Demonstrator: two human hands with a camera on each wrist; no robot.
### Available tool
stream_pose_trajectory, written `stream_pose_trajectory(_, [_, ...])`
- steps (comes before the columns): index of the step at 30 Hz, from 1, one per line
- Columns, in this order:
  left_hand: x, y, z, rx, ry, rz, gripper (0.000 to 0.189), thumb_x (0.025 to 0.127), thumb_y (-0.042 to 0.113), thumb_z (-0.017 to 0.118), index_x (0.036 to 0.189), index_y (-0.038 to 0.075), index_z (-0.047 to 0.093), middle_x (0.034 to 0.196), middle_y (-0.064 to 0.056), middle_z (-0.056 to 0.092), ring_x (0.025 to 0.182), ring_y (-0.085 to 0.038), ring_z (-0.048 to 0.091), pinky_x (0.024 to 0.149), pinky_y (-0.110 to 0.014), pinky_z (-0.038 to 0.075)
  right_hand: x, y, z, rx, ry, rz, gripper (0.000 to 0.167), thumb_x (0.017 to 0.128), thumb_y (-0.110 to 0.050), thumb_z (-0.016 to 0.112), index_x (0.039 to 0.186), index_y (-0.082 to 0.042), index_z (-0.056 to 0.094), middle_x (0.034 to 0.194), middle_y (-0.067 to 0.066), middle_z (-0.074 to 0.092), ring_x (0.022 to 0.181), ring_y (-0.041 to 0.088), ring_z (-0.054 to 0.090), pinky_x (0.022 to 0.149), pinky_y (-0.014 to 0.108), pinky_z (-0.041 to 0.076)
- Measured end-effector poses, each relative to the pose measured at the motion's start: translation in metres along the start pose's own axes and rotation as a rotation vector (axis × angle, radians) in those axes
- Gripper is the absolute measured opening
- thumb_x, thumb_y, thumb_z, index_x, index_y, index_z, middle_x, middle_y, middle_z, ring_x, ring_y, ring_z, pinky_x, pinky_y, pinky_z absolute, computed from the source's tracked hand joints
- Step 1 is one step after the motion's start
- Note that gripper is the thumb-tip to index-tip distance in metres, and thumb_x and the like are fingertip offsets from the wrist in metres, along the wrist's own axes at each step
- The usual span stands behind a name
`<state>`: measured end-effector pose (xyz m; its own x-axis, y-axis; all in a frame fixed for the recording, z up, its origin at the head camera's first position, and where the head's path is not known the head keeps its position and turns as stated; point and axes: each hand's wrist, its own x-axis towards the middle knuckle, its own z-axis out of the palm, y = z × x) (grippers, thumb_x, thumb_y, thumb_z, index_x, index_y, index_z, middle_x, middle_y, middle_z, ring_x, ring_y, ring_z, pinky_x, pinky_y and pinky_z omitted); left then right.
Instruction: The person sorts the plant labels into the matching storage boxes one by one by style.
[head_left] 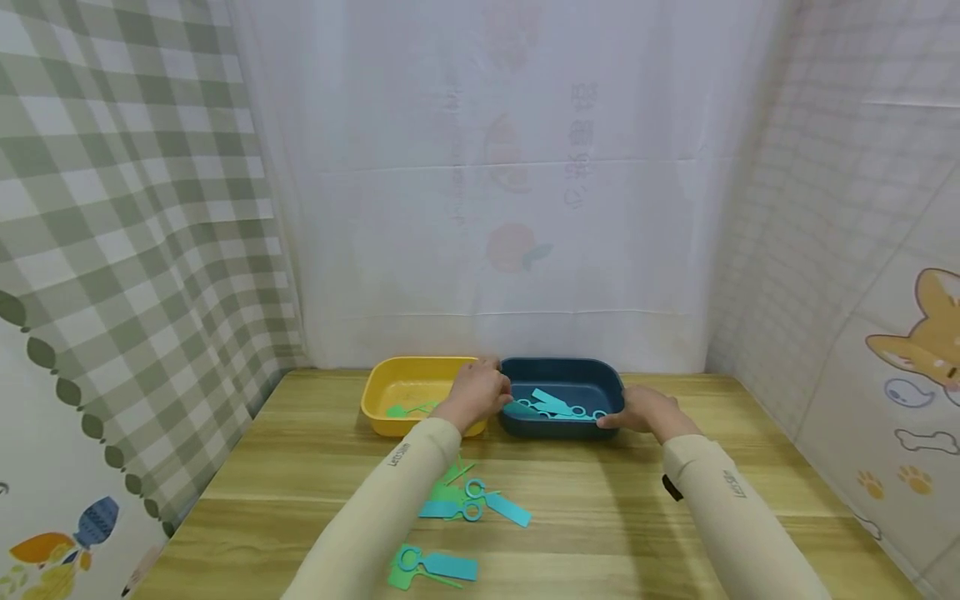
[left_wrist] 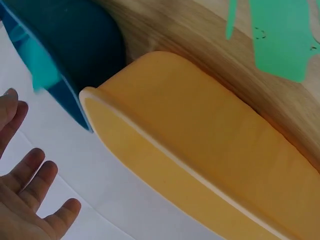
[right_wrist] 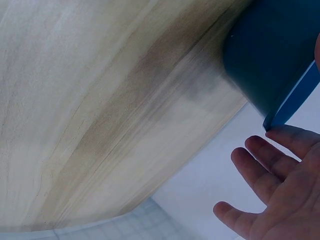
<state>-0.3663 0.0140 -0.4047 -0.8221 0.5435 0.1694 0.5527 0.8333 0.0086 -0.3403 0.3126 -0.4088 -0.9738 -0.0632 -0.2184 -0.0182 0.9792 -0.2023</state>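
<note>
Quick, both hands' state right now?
Left hand: open, holding nothing.
Right hand: open, touching the blue bin.

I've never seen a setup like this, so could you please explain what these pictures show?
There is no robot: a person works with bare hands, wearing three cameras. The wide picture comes from the head, the two close ones from the wrists.

On the wooden table stand a yellow bin with green pieces inside and a blue bin with ring-ended blue tags inside; more of both lie nearer the person.

The left hand, by the blue bin's left end, seems to hold nothing. The right hand touches its right end.
</note>
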Motion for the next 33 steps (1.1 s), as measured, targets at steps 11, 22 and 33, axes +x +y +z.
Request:
stream_pose_trajectory(11, [-0.016, -0.022, 0.003, -0.008, 0.022, 0.033, 0.021, 0.092, 0.031, 0.073, 0.109, 0.018, 0.077, 0.113, -0.003, 0.062, 0.106, -0.023, 0.055, 0.093, -0.043, 0.045, 0.0, 0.0, 0.0, 0.038, -0.01, 0.015, 0.085, 0.085, -0.053, 0.072, 0.128, 0.017, 0.051, 0.13, 0.036, 0.052, 0.12, 0.053, 0.049, 0.098, 0.078, 0.027])
stream_pose_trajectory(22, [-0.039, -0.04, -0.007, -0.035, -0.012, 0.012, 0.028, 0.091, 0.031, 0.074, 0.113, 0.015, 0.074, 0.119, -0.006, 0.06, 0.11, -0.026, 0.055, 0.096, -0.045, 0.044, -0.001, -0.001, 0.002, 0.026, -0.01, 0.004, 0.088, 0.085, -0.055, 0.071, 0.132, 0.016, 0.049, 0.133, 0.036, 0.051, 0.123, 0.053, 0.047, 0.097, 0.075, 0.031])
stream_pose_trajectory(33, [-0.066, -0.045, -0.005, -0.035, -0.005, 0.087, 0.026, 0.089, 0.03, 0.076, 0.11, 0.014, 0.075, 0.131, -0.013, 0.059, 0.122, -0.034, 0.053, 0.102, -0.053, 0.042, -0.002, -0.001, 0.001, 0.032, -0.006, 0.002, 0.085, 0.086, -0.053, 0.072, 0.131, 0.015, 0.051, 0.131, 0.035, 0.053, 0.12, 0.052, 0.049, 0.096, 0.075, 0.031])
